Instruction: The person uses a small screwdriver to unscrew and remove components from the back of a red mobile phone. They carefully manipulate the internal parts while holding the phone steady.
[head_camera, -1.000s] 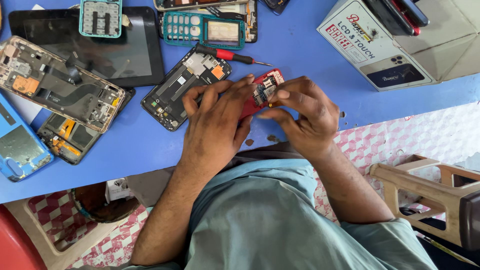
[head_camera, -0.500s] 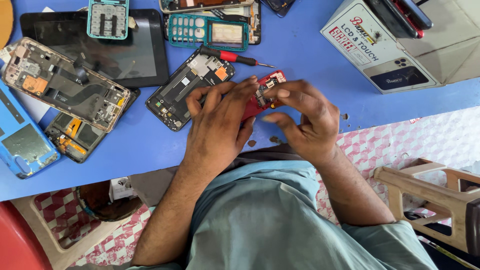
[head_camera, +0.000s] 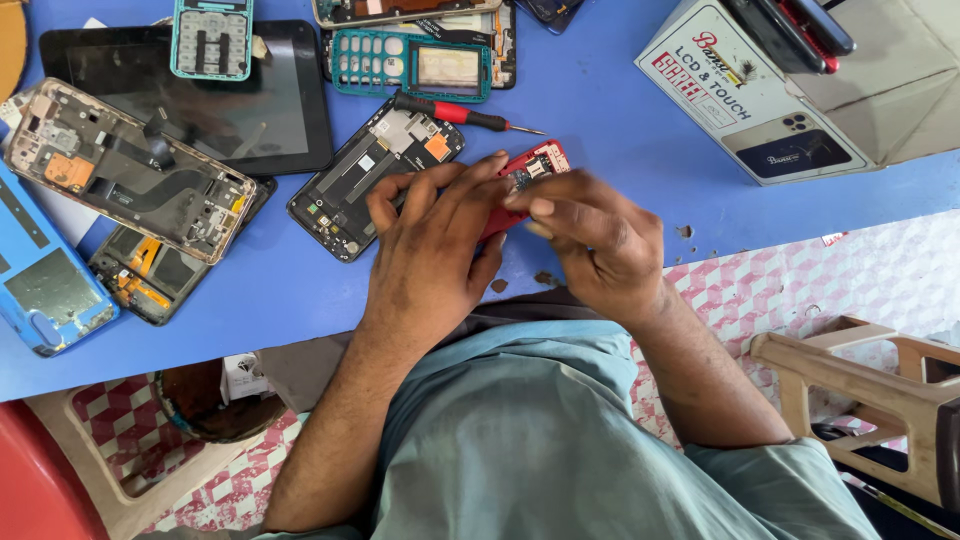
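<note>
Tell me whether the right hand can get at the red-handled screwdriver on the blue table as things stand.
Probably yes. The red-handled screwdriver lies uncovered on the blue table, just beyond the right hand, but that hand and the left hand now hold the small red opened phone.

White rectangular carton (head_camera: 760, 95) at top right of blue counter (head_camera: 600, 100), tilted, with red-and-black label and a dark phone picture. Black tablet screen (head_camera: 270, 110) at top left, dark, partly covered. Small white box (head_camera: 238, 375) below counter edge.
</note>
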